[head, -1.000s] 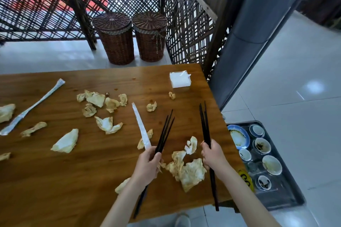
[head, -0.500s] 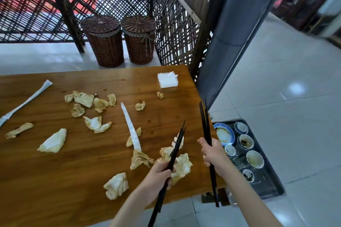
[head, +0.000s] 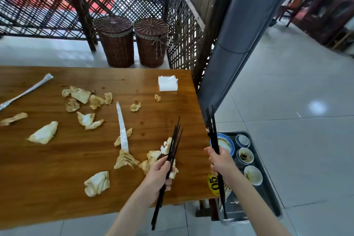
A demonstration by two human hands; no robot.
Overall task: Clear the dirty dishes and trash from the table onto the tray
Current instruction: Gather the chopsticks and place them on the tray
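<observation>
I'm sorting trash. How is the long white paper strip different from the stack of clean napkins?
The long white paper strip is thin, flattened and lies among crumpled tissues; the stack of clean napkins is square, tidy and sits alone near the table's far corner. Both are white and on the table.

Everything placed from the table (head: 57, 168): crumpled napkins (head: 96, 183) scattered across its top, a napkin stack (head: 167, 83) near its far right corner, two lidded baskets (head: 132, 41) on the floor behind it — and a tray (head: 268, 193) of bowls (head: 245, 155) on the floor just right of its near right corner.
</observation>
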